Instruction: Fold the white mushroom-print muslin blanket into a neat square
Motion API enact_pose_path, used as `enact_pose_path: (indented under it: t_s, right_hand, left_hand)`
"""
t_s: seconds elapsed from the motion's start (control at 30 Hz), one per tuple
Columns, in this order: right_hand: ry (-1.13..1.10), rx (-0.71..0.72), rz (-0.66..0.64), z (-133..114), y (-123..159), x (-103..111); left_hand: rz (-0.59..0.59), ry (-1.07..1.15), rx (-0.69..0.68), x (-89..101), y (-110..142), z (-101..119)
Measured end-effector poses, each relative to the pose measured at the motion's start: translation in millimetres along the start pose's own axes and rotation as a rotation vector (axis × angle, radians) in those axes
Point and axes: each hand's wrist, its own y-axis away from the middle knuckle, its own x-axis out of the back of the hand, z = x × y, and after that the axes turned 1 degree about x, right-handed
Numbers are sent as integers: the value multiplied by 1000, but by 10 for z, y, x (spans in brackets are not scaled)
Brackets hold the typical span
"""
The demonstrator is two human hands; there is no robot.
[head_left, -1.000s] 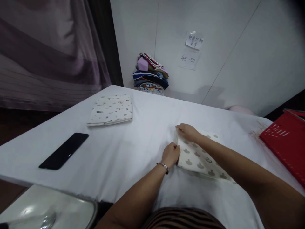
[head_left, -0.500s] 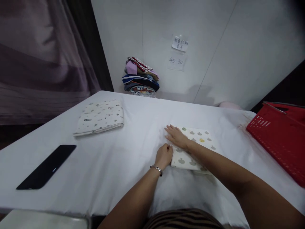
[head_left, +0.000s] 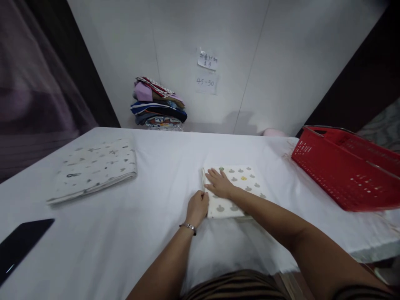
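A small folded white cloth with grey printed shapes (head_left: 242, 183) lies on the white table (head_left: 131, 233) in front of me. My right hand (head_left: 219, 183) rests flat on its left part, fingers stretched out. My left hand (head_left: 198, 206), with a bracelet on the wrist, is curled at the cloth's left edge, fingers pinched against the fold. A second folded patterned cloth (head_left: 93, 168) lies apart at the far left of the table.
A red plastic basket (head_left: 345, 166) stands on the table's right end. A black phone (head_left: 18, 246) lies at the near left edge. A stack of coloured folded fabrics (head_left: 158, 104) sits against the back wall under paper notes (head_left: 206, 71).
My view has swung to the right, so the basket shows more and the phone less. My right hand went from gripping the cloth's edge to lying flat on it.
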Motion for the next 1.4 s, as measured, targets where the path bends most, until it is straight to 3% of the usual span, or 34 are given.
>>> enact_pose_path:
  t_s: [0.17,0.23,0.37,0.43,0.53,0.67,0.73,0.83,0.93,1.03,1.17,1.27,1.33,1.4]
  right_hand:
    - [15,10,-20,6,-2,-100]
    - [12,21,-10,11,-9,-104]
    - [22,39,2,53,-17,-132]
    - [27,54,-3,83,-25,-142]
    - [-10,76,-37,129,-13,-103]
    - [-54,119,-40,277,169,41]
    - [-11,36,6,449,344,109]
    - [13,-213,68,823,648,159]
    - [-111,-348,102,1180,909,138]
    - [-308,-453,189,1360,1057,85]
    - [-609,-605,297,1395,1077,69]
    - [-835,-698,329,1444,1013,125]
    - [-945,-745,310,1514,951,180]
    - [-1035,-781,265,1586,882,233]
  left_hand:
    - [-32,-70,28,111,48,54]
    - [29,-147,2,155,95,151]
    - [229,-300,-286,91,127,454]
    - [149,-335,-342,-20,89,558]
    - [6,-346,-272,-192,18,549]
    - [-4,-376,-233,-282,-6,371]
    - [-11,-395,-234,-275,1,306]
    - [-26,-402,-239,-260,1,265]
    - [-21,-385,-237,-271,-4,248]
    - [-17,-352,-243,-280,-3,234]
    - [8,-326,-255,-192,-77,274]
    - [105,-337,-253,-62,-269,360]
    - [121,-321,-183,17,-457,418]
    - [47,-274,-56,72,-658,458]
